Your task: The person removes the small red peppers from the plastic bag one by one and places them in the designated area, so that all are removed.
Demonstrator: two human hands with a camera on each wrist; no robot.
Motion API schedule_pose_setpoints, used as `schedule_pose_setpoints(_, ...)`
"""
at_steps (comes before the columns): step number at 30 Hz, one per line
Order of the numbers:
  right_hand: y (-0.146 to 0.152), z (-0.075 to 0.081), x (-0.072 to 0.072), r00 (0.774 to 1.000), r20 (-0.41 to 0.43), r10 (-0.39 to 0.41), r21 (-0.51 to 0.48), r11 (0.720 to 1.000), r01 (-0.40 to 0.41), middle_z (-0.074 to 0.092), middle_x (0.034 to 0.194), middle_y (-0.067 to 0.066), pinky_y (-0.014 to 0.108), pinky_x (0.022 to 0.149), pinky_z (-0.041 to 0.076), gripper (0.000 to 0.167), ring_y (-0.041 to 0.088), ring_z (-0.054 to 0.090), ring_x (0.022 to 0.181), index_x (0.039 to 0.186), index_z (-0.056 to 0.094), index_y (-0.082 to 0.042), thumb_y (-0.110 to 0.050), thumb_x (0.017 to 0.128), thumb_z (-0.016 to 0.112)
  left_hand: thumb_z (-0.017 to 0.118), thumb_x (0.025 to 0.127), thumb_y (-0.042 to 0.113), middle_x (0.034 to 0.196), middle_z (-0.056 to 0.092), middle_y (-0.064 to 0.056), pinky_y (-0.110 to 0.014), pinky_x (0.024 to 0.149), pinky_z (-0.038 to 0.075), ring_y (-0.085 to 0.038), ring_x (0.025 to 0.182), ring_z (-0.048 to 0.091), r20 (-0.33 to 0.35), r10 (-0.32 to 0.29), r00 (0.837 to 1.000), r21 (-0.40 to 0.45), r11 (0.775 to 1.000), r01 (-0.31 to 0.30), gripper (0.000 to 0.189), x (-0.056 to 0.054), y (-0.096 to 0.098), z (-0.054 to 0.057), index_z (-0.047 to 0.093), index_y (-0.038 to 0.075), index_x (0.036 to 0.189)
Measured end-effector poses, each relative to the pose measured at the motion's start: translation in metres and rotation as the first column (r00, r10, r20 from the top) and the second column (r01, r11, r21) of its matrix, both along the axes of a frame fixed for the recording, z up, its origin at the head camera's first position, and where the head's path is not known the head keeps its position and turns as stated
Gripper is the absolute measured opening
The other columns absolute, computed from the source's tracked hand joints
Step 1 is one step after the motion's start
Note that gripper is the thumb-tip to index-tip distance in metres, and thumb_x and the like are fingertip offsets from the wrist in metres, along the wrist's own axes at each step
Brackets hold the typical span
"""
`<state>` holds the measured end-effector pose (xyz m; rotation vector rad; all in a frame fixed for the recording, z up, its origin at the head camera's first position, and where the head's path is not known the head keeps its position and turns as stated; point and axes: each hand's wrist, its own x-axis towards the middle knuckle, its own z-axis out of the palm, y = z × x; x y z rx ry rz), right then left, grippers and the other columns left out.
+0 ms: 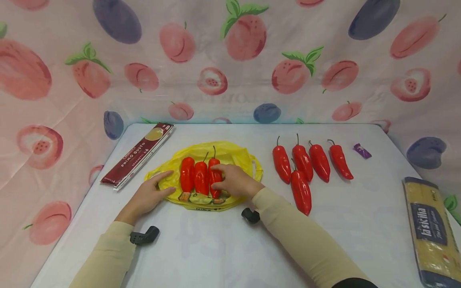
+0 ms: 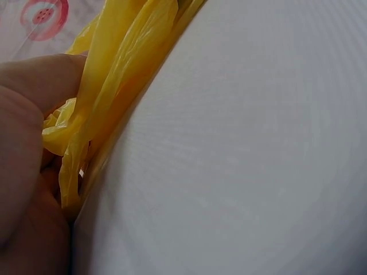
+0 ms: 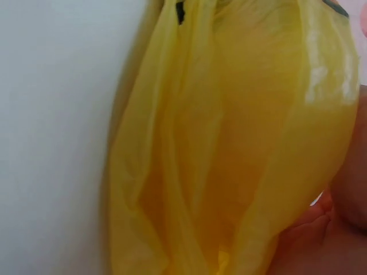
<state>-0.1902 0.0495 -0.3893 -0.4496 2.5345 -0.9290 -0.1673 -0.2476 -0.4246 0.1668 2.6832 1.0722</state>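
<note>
A yellow plastic bag [image 1: 239, 154] lies spread on the white table, with three glossy red chili peppers side by side on it. My left hand [image 1: 145, 198] is at the bag's left edge, thumb and fingers apart and touching the yellow plastic [image 2: 123, 63]. From the right, my right hand [image 1: 235, 182] grips the rightmost red chili pepper [image 1: 215, 176], thumb and fingertips on it. Left of that one lie the middle pepper [image 1: 200, 178] and the left pepper [image 1: 187, 175]. In the right wrist view the bag [image 3: 252, 126] hides most of the fingers.
Several more red chili peppers [image 1: 318, 162] lie right of the bag, one nearer [image 1: 301, 192] beside the right sleeve. A purple wrapped sweet [image 1: 361, 151] is beyond them. A maroon spaghetti pack [image 1: 138, 156] lies back left, a yellow pasta pack [image 1: 430, 232] at the right edge.
</note>
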Motion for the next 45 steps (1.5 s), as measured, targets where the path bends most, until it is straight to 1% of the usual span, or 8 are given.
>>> schedule_pose_setpoints(6, -0.0014, -0.0010, 0.0004, 1.000, 0.019, -0.024, -0.015, 1.000, 0.024, 0.053, 0.141, 0.005, 0.031, 0.089, 0.055, 0.065, 0.021, 0.049, 0.121, 0.152, 0.045, -0.023, -0.026, 0.093, 0.073, 0.064, 0.095, 0.048, 0.156, 0.035, -0.021, -0.072, 0.109, 0.022, -0.046, 0.144, 0.025, -0.011, -0.005, 1.000, -0.002, 1.000, 0.005, 0.071, -0.0007, -0.0002, -0.0008, 0.041, 0.017, 0.154)
schedule_pose_setpoints(12, -0.0028, -0.0016, 0.0001, 0.999, 0.031, -0.024, -0.014, 1.000, 0.024, 0.052, 0.143, 0.005, 0.032, 0.090, 0.056, 0.067, 0.022, 0.048, 0.124, 0.153, 0.043, -0.025, -0.026, 0.094, 0.073, 0.065, 0.095, 0.046, 0.156, 0.036, -0.021, -0.071, 0.109, 0.022, -0.045, 0.144, 0.026, -0.015, -0.006, 1.000, 0.004, 1.000, 0.006, 0.070, -0.0006, -0.0002, -0.0014, 0.041, 0.016, 0.154)
schedule_pose_setpoints(18, -0.0040, -0.0042, -0.0009, 0.999, 0.040, -0.035, -0.031, 0.999, 0.036, 0.052, 0.142, 0.004, 0.033, 0.090, 0.055, 0.066, 0.022, 0.047, 0.124, 0.153, 0.044, -0.026, -0.028, 0.093, 0.073, 0.065, 0.095, 0.046, 0.156, 0.036, -0.021, -0.071, 0.109, 0.023, -0.045, 0.144, 0.026, -0.005, -0.002, 1.000, 0.008, 1.000, 0.002, 0.069, 0.0001, 0.0009, -0.0001, 0.042, 0.017, 0.154)
schedule_pose_setpoints(29, -0.0005, -0.0048, -0.0021, 0.994, 0.074, -0.083, -0.066, 0.994, 0.088, 0.050, 0.144, 0.005, 0.028, 0.079, 0.058, 0.065, 0.024, 0.045, 0.122, 0.152, 0.045, -0.027, -0.023, 0.093, 0.072, 0.065, 0.095, 0.046, 0.156, 0.036, -0.021, -0.071, 0.109, 0.023, -0.046, 0.144, 0.027, -0.005, 0.003, 1.000, -0.008, 1.000, -0.003, 0.069, 0.0003, 0.0009, 0.0000, 0.041, 0.017, 0.154)
schedule_pose_setpoints(35, 0.0024, -0.0038, -0.0020, 0.992, 0.077, -0.101, -0.076, 0.991, 0.107, 0.049, 0.146, 0.006, 0.026, 0.076, 0.058, 0.063, 0.024, 0.046, 0.120, 0.152, 0.046, -0.026, -0.022, 0.094, 0.072, 0.064, 0.095, 0.047, 0.156, 0.036, -0.021, -0.072, 0.109, 0.023, -0.046, 0.144, 0.026, -0.002, 0.000, 1.000, 0.003, 1.000, 0.000, 0.070, 0.0003, -0.0001, -0.0007, 0.041, 0.017, 0.154)
schedule_pose_setpoints(39, 0.0026, -0.0034, -0.0012, 0.989, 0.096, -0.108, -0.081, 0.990, 0.116, 0.048, 0.146, 0.007, 0.025, 0.070, 0.057, 0.064, 0.025, 0.046, 0.118, 0.152, 0.045, -0.028, -0.020, 0.094, 0.071, 0.064, 0.095, 0.048, 0.156, 0.036, -0.021, -0.072, 0.109, 0.022, -0.045, 0.144, 0.025, -0.005, -0.003, 1.000, 0.010, 1.000, 0.003, 0.071, 0.0001, -0.0005, -0.0014, 0.041, 0.017, 0.154)
schedule_pose_setpoints(42, 0.0022, -0.0029, -0.0006, 0.988, 0.113, -0.102, -0.080, 0.991, 0.111, 0.047, 0.147, 0.007, 0.025, 0.068, 0.057, 0.064, 0.025, 0.045, 0.119, 0.153, 0.044, -0.030, -0.020, 0.095, 0.070, 0.064, 0.095, 0.048, 0.156, 0.035, -0.021, -0.071, 0.109, 0.022, -0.046, 0.144, 0.025, -0.009, -0.006, 1.000, 0.009, 1.000, 0.006, 0.071, -0.0002, -0.0006, -0.0018, 0.041, 0.017, 0.154)
schedule_pose_setpoints(45, 0.0021, -0.0016, -0.0007, 0.993, 0.098, -0.069, -0.065, 0.995, 0.075, 0.047, 0.146, 0.006, 0.024, 0.070, 0.057, 0.063, 0.024, 0.045, 0.120, 0.153, 0.044, -0.031, -0.020, 0.096, 0.068, 0.064, 0.095, 0.049, 0.156, 0.035, -0.021, -0.071, 0.109, 0.022, -0.046, 0.144, 0.025, -0.009, -0.006, 1.000, 0.007, 1.000, 0.006, 0.071, -0.0005, -0.0004, -0.0018, 0.041, 0.017, 0.154)
